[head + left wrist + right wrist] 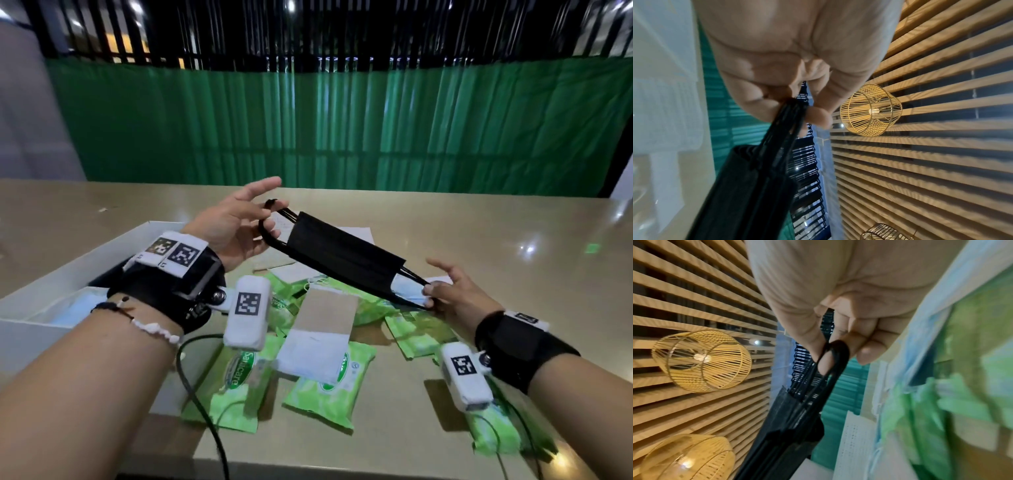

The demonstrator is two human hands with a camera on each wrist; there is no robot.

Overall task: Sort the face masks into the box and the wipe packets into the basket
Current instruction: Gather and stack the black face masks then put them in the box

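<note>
A stack of black face masks (344,255) hangs stretched in the air between both hands, above the table. My left hand (239,222) pinches the ear loops (789,116) at the far end, and my right hand (448,294) pinches the loops (835,353) at the near end. The white box (65,274) lies at the left under my left wrist, with light blue masks (77,308) inside. Several green wipe packets (329,387) lie on the table below the masks. Other masks (318,346), white and tan, lie on top of the packets. No basket shows in any view.
A black cable (202,411) trails from my left wrist over the table edge. The beige table (479,233) stretches back to a green curtain (342,123). White sheets (356,236) lie behind the masks. The wrist views show wicker lamps (871,112) on a slatted ceiling.
</note>
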